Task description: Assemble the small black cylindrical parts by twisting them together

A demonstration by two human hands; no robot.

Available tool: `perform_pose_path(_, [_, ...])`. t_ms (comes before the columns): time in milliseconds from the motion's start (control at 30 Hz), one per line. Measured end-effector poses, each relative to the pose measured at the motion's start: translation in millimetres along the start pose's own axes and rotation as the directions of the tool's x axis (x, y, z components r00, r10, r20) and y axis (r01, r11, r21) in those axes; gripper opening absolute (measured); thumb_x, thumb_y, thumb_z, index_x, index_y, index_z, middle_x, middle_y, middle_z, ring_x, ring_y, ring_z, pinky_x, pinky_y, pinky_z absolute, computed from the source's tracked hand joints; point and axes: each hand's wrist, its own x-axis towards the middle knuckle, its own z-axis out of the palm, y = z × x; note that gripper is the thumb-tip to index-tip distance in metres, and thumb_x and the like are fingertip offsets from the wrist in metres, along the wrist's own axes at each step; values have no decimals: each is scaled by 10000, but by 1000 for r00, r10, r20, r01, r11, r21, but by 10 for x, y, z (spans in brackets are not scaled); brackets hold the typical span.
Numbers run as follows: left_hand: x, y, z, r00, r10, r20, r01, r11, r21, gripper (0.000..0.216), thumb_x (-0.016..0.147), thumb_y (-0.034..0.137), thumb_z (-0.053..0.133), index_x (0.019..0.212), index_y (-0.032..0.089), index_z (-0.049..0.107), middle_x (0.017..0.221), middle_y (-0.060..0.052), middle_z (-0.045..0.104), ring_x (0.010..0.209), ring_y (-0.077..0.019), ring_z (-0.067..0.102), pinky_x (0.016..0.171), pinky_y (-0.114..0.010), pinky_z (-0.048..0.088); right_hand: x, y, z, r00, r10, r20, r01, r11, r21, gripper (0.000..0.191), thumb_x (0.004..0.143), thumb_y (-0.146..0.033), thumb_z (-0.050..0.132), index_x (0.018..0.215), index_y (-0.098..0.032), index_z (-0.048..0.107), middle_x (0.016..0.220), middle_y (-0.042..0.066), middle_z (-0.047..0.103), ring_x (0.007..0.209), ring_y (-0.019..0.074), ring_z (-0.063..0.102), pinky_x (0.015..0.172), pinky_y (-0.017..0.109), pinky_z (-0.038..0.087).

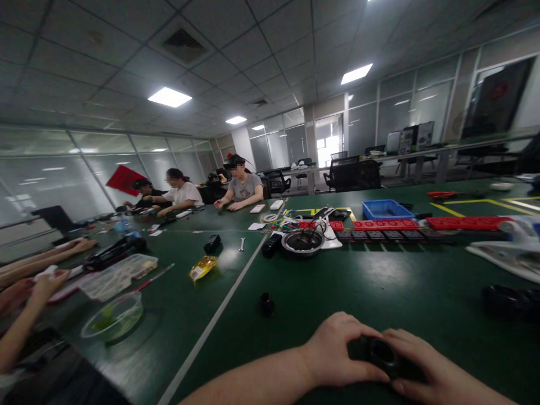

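Via head cam I've got the green table (236,332); a black hollow part (374,352) is at its near side, btwn the fingers of the L hand (337,349) & R hand (415,354). Farther out: blue tray (388,217), metal pan (302,252), then yellow packet (203,268) to the pan's left. Small black piece (266,304) is closer, ahead-left of the L hand. Both hands grasp the part, thumbs nearside, fingers curled, parted abt its width.

Left fingers (360,328) and right fingers (407,342) curl inward.
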Motion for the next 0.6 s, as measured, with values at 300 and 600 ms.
perform_pose_path(300, [-33,108,260,937,-317,-144,327,944,50,617,463,471,771,962,187,542,926,-42,535,854,-213,508,773,-344,419,61,56,168,984,65,-166,-111,954,-280,261,591,-464,635,715,-234,625,754,82,613,718,262,554,661,389,437])
perform_pose_path(600, [-23,58,75,990,-138,-15,138,990,-1,570,563,383,746,1050,193,519,924,-30,542,824,-182,505,757,-300,425,-4,210,126,996,33,-82,-51,973,-224,523,615,-449,629,1091,-243,567,1149,113,530,1069,330,460,877,431,389])
